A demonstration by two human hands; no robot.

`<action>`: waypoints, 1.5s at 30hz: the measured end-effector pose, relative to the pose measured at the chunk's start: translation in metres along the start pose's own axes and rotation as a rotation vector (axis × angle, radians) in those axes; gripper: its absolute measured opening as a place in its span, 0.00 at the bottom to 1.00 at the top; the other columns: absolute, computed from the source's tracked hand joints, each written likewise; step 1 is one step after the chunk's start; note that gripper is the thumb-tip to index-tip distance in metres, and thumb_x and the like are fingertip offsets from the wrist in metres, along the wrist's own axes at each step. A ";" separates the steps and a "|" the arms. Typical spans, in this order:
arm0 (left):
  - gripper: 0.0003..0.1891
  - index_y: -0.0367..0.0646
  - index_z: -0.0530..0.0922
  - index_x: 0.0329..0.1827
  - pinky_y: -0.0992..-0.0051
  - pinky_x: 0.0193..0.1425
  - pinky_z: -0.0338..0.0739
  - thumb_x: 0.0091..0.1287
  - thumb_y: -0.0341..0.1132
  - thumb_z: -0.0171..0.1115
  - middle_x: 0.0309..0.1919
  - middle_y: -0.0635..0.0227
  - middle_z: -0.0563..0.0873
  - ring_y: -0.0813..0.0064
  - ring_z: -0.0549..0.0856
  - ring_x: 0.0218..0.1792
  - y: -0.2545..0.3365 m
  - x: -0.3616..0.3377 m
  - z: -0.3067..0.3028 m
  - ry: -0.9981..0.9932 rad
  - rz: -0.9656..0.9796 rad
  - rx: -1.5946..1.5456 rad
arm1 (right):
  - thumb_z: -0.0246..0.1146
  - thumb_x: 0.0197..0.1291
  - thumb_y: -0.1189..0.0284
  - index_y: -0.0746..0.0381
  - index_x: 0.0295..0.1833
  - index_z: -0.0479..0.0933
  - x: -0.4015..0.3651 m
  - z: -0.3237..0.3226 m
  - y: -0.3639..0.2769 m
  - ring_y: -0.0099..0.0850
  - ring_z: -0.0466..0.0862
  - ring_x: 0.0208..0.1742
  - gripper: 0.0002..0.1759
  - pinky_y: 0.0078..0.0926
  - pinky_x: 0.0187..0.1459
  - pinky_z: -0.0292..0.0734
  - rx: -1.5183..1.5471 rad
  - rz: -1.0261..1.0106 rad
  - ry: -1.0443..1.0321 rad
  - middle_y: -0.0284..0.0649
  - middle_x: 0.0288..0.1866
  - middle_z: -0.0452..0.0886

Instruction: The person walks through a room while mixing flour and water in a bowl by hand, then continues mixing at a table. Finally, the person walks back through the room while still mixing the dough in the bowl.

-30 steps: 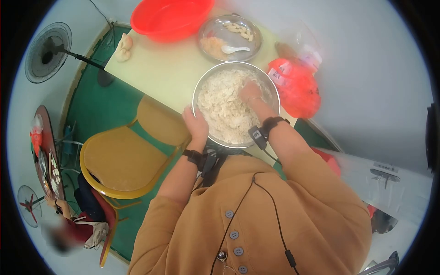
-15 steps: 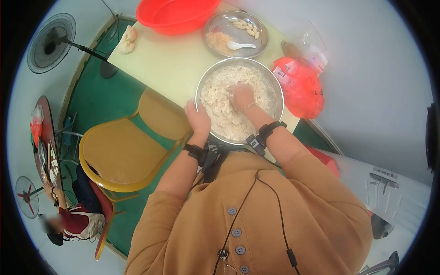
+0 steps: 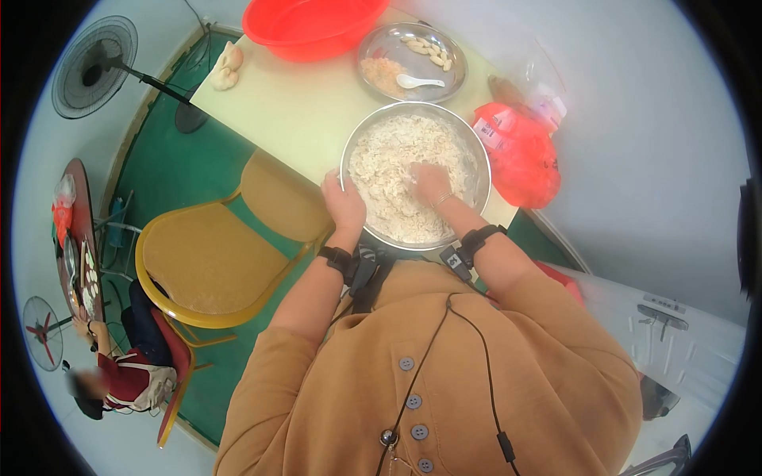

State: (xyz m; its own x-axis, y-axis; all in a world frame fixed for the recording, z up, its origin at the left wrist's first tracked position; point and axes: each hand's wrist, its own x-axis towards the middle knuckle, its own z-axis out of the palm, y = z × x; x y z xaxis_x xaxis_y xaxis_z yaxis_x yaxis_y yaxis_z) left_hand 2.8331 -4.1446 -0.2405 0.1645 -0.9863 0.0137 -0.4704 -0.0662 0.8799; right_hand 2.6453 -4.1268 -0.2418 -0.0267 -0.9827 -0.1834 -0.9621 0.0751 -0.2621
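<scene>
A wide metal bowl [image 3: 486, 170] at the table's near edge holds crumbly, pale flour dough [image 3: 397, 151]. My left hand [image 3: 344, 206] is closed on the bowl's left rim, thumb over the edge. Down in the dough, right of the bowl's middle, is my right hand [image 3: 432, 184], fingers curled into the mixture and their tips hidden. Just behind the bowl stands a round metal tray [image 3: 381, 40] with a white spoon [image 3: 419, 82], orange-tinted shreds [image 3: 382, 75] and several pale oblong pieces [image 3: 429, 52].
A red basin [image 3: 313, 36] sits at the table's back, with pale knobbly lumps [image 3: 228, 66] at the left corner. Red plastic bags [image 3: 524, 163] lie right of the bowl. Chairs [image 3: 210, 266] stand at left; farther off, a seated person [image 3: 139, 369] works at another table.
My right hand has shifted slightly right and toward me within the dough. My left hand keeps its hold on the rim. The view has moved a little.
</scene>
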 end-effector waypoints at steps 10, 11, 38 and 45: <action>0.11 0.37 0.71 0.48 0.62 0.52 0.67 0.64 0.29 0.49 0.43 0.51 0.74 0.54 0.73 0.47 0.003 0.000 0.000 0.001 0.015 -0.010 | 0.56 0.55 0.59 0.55 0.39 0.78 -0.012 0.005 0.005 0.42 0.81 0.38 0.13 0.39 0.40 0.73 0.047 0.013 0.013 0.45 0.33 0.81; 0.11 0.37 0.71 0.48 0.62 0.52 0.67 0.64 0.29 0.49 0.43 0.51 0.74 0.54 0.73 0.47 0.003 0.001 0.000 -0.002 0.006 -0.009 | 0.56 0.55 0.59 0.55 0.39 0.78 -0.012 0.003 0.004 0.42 0.81 0.38 0.13 0.39 0.40 0.73 0.047 0.013 0.014 0.45 0.33 0.81; 0.12 0.37 0.71 0.49 0.61 0.53 0.66 0.63 0.27 0.50 0.43 0.51 0.74 0.53 0.72 0.48 0.001 0.001 0.000 -0.023 0.013 -0.006 | 0.61 0.51 0.70 0.61 0.50 0.75 -0.007 -0.012 0.040 0.48 0.80 0.40 0.18 0.41 0.43 0.75 0.187 0.164 0.123 0.53 0.37 0.80; 0.14 0.36 0.70 0.50 0.66 0.48 0.69 0.62 0.27 0.52 0.43 0.53 0.73 0.60 0.74 0.42 -0.001 0.002 0.000 -0.017 0.053 0.022 | 0.64 0.49 0.65 0.60 0.49 0.77 0.000 -0.024 0.043 0.47 0.80 0.42 0.20 0.39 0.46 0.74 0.284 0.182 0.080 0.52 0.39 0.80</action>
State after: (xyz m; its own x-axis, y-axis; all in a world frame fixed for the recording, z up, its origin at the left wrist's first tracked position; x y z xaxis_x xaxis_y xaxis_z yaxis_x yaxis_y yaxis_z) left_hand 2.8337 -4.1461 -0.2417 0.1244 -0.9909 0.0517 -0.4967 -0.0171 0.8677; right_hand 2.5972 -4.1278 -0.2308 -0.2231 -0.9581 -0.1799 -0.8259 0.2838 -0.4872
